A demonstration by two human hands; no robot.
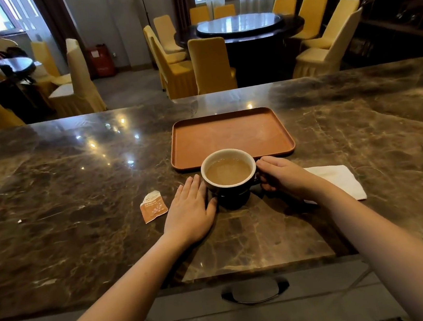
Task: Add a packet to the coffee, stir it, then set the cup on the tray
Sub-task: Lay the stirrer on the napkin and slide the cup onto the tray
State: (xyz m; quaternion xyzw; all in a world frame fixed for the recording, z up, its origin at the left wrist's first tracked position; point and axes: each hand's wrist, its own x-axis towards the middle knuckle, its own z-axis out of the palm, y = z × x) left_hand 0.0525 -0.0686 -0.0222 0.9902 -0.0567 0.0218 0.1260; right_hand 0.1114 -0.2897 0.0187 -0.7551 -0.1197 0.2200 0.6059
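Head view: dark marble counter (74,196), dining room with yellow chairs (212,65) beyond. Cup (229,176) of milky coffee stands just before the tray's (230,137) near edge. Right hand (286,175) grips its hidden handle; left hand (190,212) lies flat, touching it. Torn packet (153,206) left, napkin (341,180) partly covered right.

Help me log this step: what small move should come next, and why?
Probably lift the cup forward onto the empty tray just behind it. The torn packet lies open on the counter, the coffee looks milky, the right hand grips the handle side, and the left hand steadies it.
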